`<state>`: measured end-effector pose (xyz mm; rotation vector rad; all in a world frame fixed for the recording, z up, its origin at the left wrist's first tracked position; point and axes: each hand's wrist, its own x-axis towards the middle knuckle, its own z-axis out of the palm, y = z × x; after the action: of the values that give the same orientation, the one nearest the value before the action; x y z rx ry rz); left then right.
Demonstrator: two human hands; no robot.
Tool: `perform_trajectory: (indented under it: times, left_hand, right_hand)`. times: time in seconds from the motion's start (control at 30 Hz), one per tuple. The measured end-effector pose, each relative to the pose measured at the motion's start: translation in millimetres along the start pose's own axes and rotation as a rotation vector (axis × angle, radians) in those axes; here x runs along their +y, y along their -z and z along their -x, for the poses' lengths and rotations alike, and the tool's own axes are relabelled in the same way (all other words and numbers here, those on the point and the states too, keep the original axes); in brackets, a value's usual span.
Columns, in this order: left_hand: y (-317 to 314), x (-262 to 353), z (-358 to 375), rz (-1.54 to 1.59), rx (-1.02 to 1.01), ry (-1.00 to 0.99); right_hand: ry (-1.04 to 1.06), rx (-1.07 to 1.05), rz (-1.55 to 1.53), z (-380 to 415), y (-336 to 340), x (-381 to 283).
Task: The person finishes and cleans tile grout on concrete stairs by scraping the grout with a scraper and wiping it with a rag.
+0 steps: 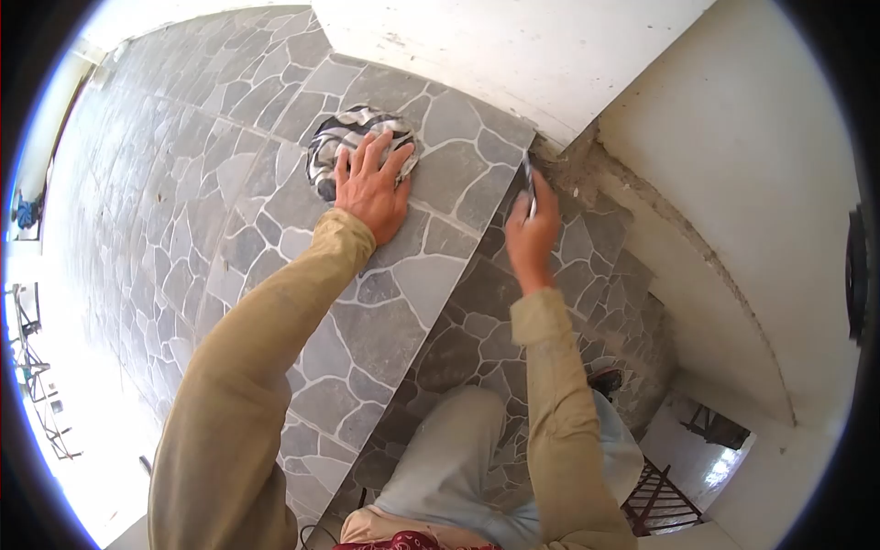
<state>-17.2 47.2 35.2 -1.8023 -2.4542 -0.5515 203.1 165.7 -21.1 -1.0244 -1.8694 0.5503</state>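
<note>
My left hand (371,183) lies with its fingers spread on top of a bunched cloth (328,147) in black, white and grey. The cloth rests on the grey stone-patterned tiles of the upper level. Over at the tile edge, close to the wall corner, my right hand (533,229) is closed around a slim tool (529,180) with a shiny metal part. Its tip points up toward the corner and appears to meet the edge. The fingers cover most of the tool, so its exact kind cannot be made out.
A straight tile edge (431,323) drops to lower steps (596,243) in the same stone pattern. White walls (495,55) stand ahead and to the right, with rough mortar (596,174) at the corner. Dark red metal bars (662,500) show at the lower right.
</note>
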Motion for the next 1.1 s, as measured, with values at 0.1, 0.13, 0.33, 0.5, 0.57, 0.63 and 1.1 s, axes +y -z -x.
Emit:
perform_trajectory:
  times: [0.1,0.13,0.33,0.5,0.57,0.63,1.1]
  left_hand:
    - [1.4,1.2,0.4,0.008,-0.011,0.008]
    - [1.2,1.8,-0.2,0.017,-0.002,0.002]
    - [-2.8,-1.6,-0.1,0.031,0.001,0.008]
    - [3.0,1.3,-3.7,-0.003,-0.015,0.011]
    - [2.2,0.9,0.1,0.019,0.0,0.005]
    - [-1.2,-0.8,2.0,0.011,-0.006,-0.001]
    - [-0.7,-0.9,-0.7,-0.003,0.022,0.011]
  right_hand:
    - [0.12,-0.073,0.134,-22.9,5.2,8.4]
    - [0.127,-0.067,0.143,-20.5,11.7,-1.9]
    - [0.1,0.015,0.066,-43.6,-0.5,2.0]
    - [0.154,-0.101,0.088,-32.0,13.4,-5.4]
    - [0.198,-0.057,0.145,-35.5,11.4,-3.3]
    - [0.16,-0.061,0.176,-51.4,12.8,-1.2]
    - [0.276,-0.222,0.384,-47.4,29.6,-33.4]
